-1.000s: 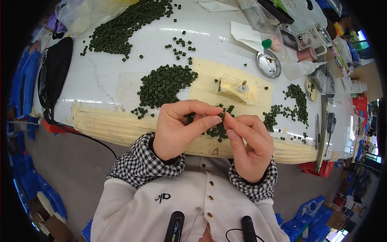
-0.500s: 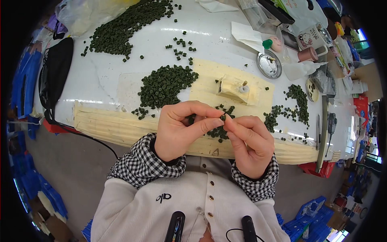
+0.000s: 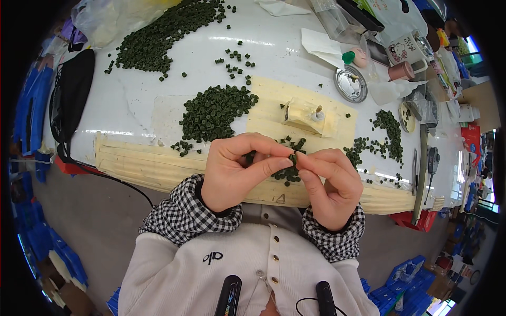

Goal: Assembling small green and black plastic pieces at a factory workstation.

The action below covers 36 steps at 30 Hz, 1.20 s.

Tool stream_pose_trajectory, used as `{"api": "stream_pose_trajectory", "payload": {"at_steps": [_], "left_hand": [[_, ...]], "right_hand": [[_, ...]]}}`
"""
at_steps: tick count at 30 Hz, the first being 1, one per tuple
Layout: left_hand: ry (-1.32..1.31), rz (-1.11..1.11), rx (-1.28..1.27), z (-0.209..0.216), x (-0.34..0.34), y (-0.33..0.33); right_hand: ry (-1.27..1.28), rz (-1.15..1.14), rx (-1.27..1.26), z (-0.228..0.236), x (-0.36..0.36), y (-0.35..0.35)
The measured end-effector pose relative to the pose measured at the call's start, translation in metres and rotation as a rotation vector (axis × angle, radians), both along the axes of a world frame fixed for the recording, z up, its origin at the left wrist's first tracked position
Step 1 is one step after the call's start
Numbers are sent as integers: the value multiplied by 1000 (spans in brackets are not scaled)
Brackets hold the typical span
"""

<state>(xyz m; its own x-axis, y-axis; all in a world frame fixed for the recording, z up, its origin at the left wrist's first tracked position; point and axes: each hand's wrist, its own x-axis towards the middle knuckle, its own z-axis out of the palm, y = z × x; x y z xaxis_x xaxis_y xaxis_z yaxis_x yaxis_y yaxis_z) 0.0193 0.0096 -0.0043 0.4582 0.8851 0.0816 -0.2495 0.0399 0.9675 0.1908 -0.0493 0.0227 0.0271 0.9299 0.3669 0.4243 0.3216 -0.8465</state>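
A small dark green spool-shaped piece [image 3: 293, 158] sits between my fingertips, above the table's near edge. My left hand [image 3: 232, 171] pinches it between thumb and index finger. My right hand [image 3: 334, 187] meets it from the other side, its fingers drawn together and the index fingertip against the piece; the contact there is partly hidden. Behind my hands, more loose green pieces [image 3: 295, 143] lie on the cream-coloured sheet [image 3: 263, 113]. A taped block with a short upright peg [image 3: 318, 111] stands farther back on that sheet.
Piles of green pieces lie at mid-left [image 3: 213, 113], far left [image 3: 153, 45] and right [image 3: 389, 134]. A round metal lid [image 3: 350, 84], a pinkish spool [image 3: 401, 71] and a white tissue [image 3: 322, 47] are at back right. A black face mask [image 3: 76, 95] lies left.
My right hand has shifted slightly right, its thumb and fingers a little farther from my left fingertips. My left hand keeps its pinch on the piece.
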Motion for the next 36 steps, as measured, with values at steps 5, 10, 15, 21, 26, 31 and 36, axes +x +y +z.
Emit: {"api": "stream_pose_trajectory", "payload": {"at_steps": [5, 10, 15, 21, 26, 31, 36], "left_hand": [[0, -32, -20, 0, 0, 0], [27, -70, -19, 3, -1, 1], [22, -55, -26, 2, -1, 0], [16, -34, -62, -1, 2, -2], [-32, -46, -59, -2, 2, -1], [19, -51, -4, 2, -1, 0], [-28, -12, 46, -2, 1, -1]], "right_hand": [[60, -39, 61, -7, 0, 7], [18, -32, 65, -4, -1, 7], [-82, -57, 125, -3, -4, 6], [-213, -42, 305, -8, -1, 10], [-220, -32, 316, -9, -1, 10], [-162, -47, 255, -9, -2, 8], [-118, -59, 209, -5, -3, 8]]}}
